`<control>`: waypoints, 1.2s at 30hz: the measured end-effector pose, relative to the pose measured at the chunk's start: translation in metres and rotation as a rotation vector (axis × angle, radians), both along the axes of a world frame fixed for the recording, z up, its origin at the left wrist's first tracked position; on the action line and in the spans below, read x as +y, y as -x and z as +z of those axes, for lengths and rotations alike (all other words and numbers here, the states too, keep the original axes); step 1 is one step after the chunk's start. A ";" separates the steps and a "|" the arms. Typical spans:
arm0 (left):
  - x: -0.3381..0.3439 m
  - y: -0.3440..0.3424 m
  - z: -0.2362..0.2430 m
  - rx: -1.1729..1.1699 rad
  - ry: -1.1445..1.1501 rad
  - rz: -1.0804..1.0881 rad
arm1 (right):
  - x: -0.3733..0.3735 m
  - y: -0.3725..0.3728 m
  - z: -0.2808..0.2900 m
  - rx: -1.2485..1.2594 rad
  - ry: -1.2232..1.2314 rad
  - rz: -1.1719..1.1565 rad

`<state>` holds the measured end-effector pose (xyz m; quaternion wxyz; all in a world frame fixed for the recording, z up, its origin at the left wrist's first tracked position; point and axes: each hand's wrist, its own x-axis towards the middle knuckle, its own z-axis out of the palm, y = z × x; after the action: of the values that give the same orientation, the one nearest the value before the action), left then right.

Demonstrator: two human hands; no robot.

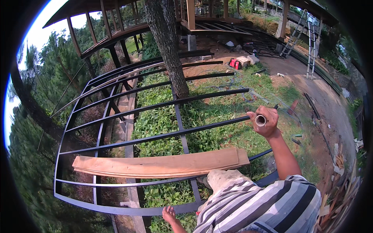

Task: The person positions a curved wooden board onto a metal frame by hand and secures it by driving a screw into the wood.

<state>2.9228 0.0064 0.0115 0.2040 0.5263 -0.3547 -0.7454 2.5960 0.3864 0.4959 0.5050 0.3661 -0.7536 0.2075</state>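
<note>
My right hand [268,123] is raised over the right side of the black metal frame [155,136], near the end of one of its bars. Its fingers are wrapped round a tube-like thing [260,120], whose pale, round, hollow end faces up; the rest is mostly hidden by the hand. My left hand [169,214] is low at the frame's curved near beam [143,211], fingers slightly apart, holding nothing I can see. Thin wooden planks [155,165] lie stacked across the bars, just beyond my knee.
A tree trunk [171,54] rises through the frame, above green plants. Beyond it is a wooden building [191,15]. To the right are a red case [234,63], blue hoses or cables [235,83], a ladder [311,46] and a path [326,91]. Scrap wood [338,198] lies lower right.
</note>
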 end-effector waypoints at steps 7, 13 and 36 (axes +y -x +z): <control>0.043 0.007 -0.035 0.034 -0.149 -0.326 | 0.047 -0.057 -0.007 -0.030 -0.008 -0.114; 0.050 0.040 0.002 -0.068 -0.137 -0.624 | 0.091 -0.082 -0.017 -0.038 0.064 -0.227; 0.209 0.345 -0.226 -0.390 -0.412 -0.225 | 0.200 0.038 -0.360 -2.046 -0.403 -0.479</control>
<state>2.5779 0.2151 -0.2147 -0.0631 0.6472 -0.2844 -0.7045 2.5582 0.5862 0.1362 -0.4093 -0.0629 -0.8917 0.1828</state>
